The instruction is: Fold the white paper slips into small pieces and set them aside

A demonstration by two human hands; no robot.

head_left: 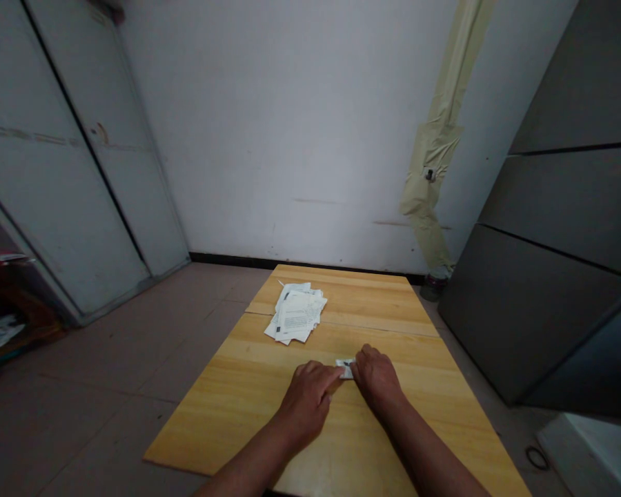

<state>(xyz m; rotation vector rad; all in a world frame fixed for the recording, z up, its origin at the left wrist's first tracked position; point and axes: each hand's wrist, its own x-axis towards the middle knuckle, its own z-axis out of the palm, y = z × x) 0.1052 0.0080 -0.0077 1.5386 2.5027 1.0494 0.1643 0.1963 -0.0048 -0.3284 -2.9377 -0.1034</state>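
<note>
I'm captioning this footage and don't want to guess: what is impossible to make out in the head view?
In the head view:
- Small paper: its right end is hidden by the right hand, its lower left part by the left hand.
- Top sheet: print too small to read.
- Table: near right corner cut off by the bottom edge.
- White box: cut off by the right edge.

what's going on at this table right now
A person has both bare hands on a small white piece of paper at the wooden table. The left hand is at its left side and the right hand at its right; whether they pinch it or just press it down is hard to tell. Farther up the table, toward the left, lies a loose, overlapping pile of printed sheets, which neither hand is touching.
</note>
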